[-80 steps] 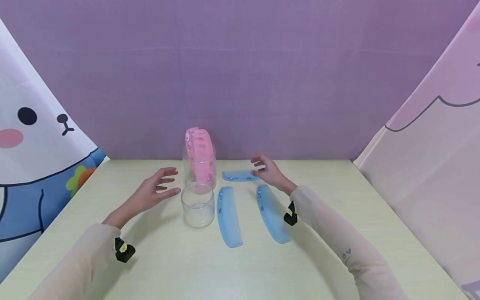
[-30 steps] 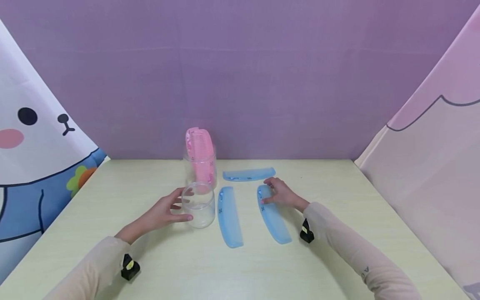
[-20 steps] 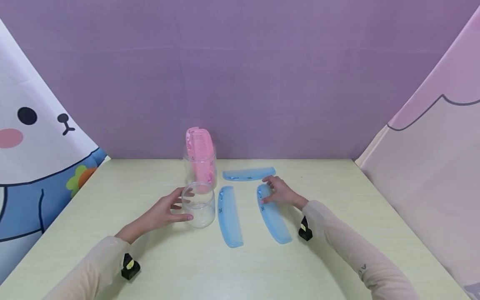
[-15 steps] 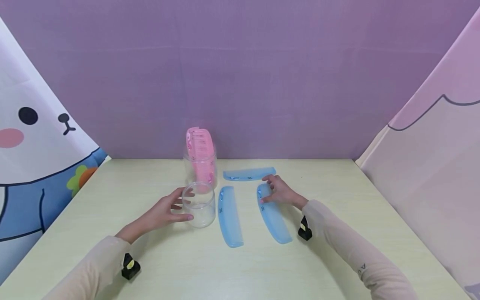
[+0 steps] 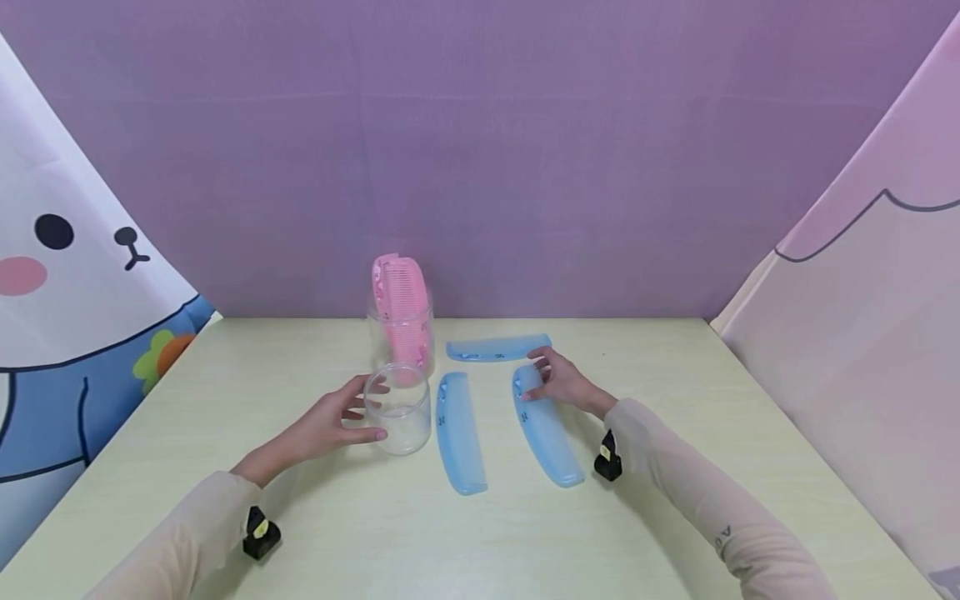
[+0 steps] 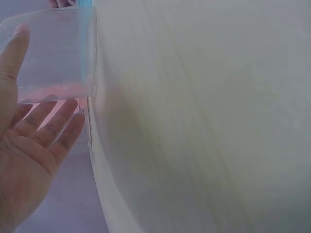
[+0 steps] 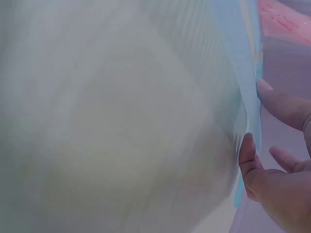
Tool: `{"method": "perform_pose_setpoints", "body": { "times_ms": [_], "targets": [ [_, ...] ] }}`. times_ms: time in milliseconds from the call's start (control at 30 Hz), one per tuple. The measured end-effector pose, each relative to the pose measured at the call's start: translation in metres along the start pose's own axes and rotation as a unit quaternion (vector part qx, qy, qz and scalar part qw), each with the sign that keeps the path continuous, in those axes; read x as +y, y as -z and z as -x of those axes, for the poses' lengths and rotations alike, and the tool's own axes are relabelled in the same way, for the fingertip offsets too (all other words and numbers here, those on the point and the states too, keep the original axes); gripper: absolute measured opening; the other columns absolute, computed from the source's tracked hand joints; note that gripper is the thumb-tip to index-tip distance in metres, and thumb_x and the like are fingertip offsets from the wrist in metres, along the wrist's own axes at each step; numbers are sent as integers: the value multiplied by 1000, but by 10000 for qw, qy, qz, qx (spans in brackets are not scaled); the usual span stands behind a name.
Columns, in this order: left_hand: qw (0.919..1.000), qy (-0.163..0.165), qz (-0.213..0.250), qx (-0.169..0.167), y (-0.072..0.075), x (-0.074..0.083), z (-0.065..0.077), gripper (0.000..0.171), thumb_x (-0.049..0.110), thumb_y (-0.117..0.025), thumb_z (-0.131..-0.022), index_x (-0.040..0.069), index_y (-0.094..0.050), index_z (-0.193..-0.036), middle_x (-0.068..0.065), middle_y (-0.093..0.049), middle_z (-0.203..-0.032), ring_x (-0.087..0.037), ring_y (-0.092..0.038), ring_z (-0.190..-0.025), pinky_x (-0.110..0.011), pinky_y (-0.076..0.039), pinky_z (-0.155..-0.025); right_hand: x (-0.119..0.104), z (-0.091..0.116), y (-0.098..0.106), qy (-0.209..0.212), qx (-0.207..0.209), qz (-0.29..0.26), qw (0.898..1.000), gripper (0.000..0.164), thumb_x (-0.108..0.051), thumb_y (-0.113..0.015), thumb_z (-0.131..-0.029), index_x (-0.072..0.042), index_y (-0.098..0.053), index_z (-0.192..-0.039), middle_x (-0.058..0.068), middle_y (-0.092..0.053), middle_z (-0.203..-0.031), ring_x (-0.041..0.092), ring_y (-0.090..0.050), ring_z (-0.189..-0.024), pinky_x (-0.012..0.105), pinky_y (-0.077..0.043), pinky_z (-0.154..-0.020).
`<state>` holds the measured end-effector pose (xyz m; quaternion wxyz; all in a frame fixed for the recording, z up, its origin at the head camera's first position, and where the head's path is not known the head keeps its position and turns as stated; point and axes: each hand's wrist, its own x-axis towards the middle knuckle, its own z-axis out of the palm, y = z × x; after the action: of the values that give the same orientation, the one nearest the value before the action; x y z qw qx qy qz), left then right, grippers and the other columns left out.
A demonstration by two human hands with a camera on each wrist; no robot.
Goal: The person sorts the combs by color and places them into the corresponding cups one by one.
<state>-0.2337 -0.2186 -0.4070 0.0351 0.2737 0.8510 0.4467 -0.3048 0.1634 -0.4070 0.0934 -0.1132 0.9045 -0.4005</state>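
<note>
My left hand (image 5: 322,429) holds a clear plastic cup (image 5: 405,433) from the left, thumb in front and fingers behind. In the left wrist view the thumb lies along the wall of the cup (image 6: 53,53), opposite the fingers. With thumb and fingertips, my right hand (image 5: 566,385) pinches the upper end of the right-hand blue comb (image 5: 551,442). The right wrist view has this comb (image 7: 249,87) edge-on between thumb and a finger, its end slightly tipped up. Between cup and right hand lies another blue comb (image 5: 461,437); a third blue comb (image 5: 491,348) lies crosswise behind.
Directly behind the held cup stands a second clear cup (image 5: 377,343) with pink combs (image 5: 405,287) upright in it. A purple cloth (image 5: 570,167) rises at the table's back edge, and printed cloths flank the pale table (image 5: 420,542).
My left hand has moved right and forward onto the cup. My right hand has come from the back comb to the right-hand comb, whose upper end has just shifted slightly away from me.
</note>
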Motion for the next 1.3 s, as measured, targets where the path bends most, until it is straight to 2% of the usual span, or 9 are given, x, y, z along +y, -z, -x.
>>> {"method": "perform_pose_setpoints", "body": {
  "times_ms": [200,367,733,967,1167,1300],
  "targets": [
    [10000,4,-28,-16,0,2,0,76,29,-74,-75,4,-34,-135,-19,-49,-131,-38,-55,-111,-47,-51,-87,2,-1,1,-236,85,-462,9986,66,-9,-74,-74,-3,-40,-130,18,-52,-118,29,-52,-104,40,-48,-89],
    [10000,-4,-19,-13,0,1,1,76,29,-74,-75,4,-35,-135,-20,-49,-131,-39,-55,-111,-47,-51,-87,0,1,3,-126,96,-832,9964,61,-3,-71,-76,0,-41,-129,18,-51,-115,27,-53,-99,34,-48,-84],
    [10000,-17,21,-18,0,-2,1,76,28,-75,-75,3,-34,-134,-20,-48,-131,-39,-54,-111,-47,-51,-87,0,1,4,284,154,-1641,9859,51,1,-62,-82,2,-41,-129,21,-45,-117,27,-58,-95,32,-51,-83],
    [10000,41,29,-37,0,0,0,76,29,-75,-75,3,-35,-134,-21,-48,-131,-39,-54,-111,-48,-51,-87,-7,3,7,361,328,-1959,9794,48,5,-59,-82,1,-43,-127,21,-47,-117,22,-60,-89,26,-51,-75],
    [10000,40,22,-44,0,0,0,76,28,-75,-75,3,-35,-134,-21,-48,-131,-39,-55,-111,-48,-51,-87,-15,3,14,362,511,-2125,9751,50,6,-58,-82,-2,-43,-128,22,-51,-118,20,-61,-89,28,-53,-75],
    [10000,54,-3,-46,1,1,-1,75,28,-75,-75,3,-35,-134,-20,-49,-131,-38,-55,-111,-48,-51,-87,-21,3,19,409,568,-2411,9680,51,9,-57,-81,-2,-42,-128,24,-52,-117,16,-60,-88,28,-54,-74]
  ]
}}
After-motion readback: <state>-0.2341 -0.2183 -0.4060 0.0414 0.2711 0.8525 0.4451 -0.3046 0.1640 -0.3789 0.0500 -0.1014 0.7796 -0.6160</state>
